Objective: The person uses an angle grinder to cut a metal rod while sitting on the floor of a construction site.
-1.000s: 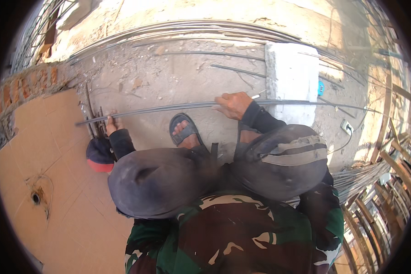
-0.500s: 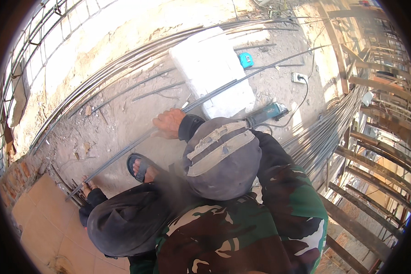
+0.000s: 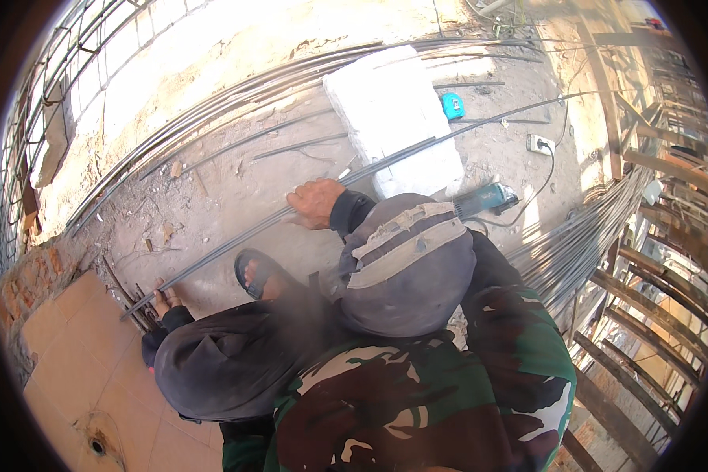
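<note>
A few long, thin steel bars (image 3: 236,242) run slantwise from the tiles at lower left up across a white foam-like block (image 3: 401,110). My right hand (image 3: 316,202) is closed round the bars just left of the block, its arm passing behind my bent knee. Near the bars' lower-left end, my left hand (image 3: 167,299) has its fingers on them and seems to grip them; my left knee and sleeve hide part of it. Short rods (image 3: 138,311) lie under that end. My sandalled foot (image 3: 258,274) stands between the two hands, close to the bars.
An angle grinder (image 3: 484,199) lies right of my knee, its cord leading to a white socket box (image 3: 540,145). A turquoise tape measure (image 3: 452,106) sits beside the block. More bars (image 3: 204,118) lie beyond; a bundle (image 3: 566,236) and timber framing (image 3: 645,326) stand at right.
The whole view has shifted, so the scene sits further right. Both hands stay at about the same places on the bars.
</note>
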Motion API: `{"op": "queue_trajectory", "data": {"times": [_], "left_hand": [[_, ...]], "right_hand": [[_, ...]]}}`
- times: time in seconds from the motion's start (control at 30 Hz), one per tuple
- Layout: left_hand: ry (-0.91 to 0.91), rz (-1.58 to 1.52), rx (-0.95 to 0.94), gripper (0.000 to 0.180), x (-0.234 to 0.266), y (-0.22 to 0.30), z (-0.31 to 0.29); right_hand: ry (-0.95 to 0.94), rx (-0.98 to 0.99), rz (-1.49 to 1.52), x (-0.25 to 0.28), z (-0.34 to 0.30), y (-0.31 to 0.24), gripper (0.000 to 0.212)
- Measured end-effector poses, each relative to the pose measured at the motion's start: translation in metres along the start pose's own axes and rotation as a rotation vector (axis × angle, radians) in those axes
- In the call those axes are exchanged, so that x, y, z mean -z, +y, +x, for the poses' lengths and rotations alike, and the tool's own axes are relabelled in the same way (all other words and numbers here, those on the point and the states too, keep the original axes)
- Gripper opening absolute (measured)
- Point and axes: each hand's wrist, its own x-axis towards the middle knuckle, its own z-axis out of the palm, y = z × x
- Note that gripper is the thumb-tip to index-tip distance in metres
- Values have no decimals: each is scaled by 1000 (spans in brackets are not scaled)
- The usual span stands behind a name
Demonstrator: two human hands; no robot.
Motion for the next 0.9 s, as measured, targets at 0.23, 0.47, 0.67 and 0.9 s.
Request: {"op": "queue_trajectory", "data": {"times": [0.23, 0.47, 0.67, 0.9], "left_hand": [[141, -63, -29, 30, -42, -5, -52], [125, -137, -39, 36, -71, -5, -78], [191, -163, -45, 38, -57, -12, -87], [426, 85, -141, 34, -74, -16, -124]], "right_hand": [[-86, -6, -130, 6, 7, -12, 48], [-82, 9, -140, 13, 10, -18, 53], [-50, 31, -123, 17, 13, -20, 54], [72, 51, -93, 44, 13, -9, 50]]}}
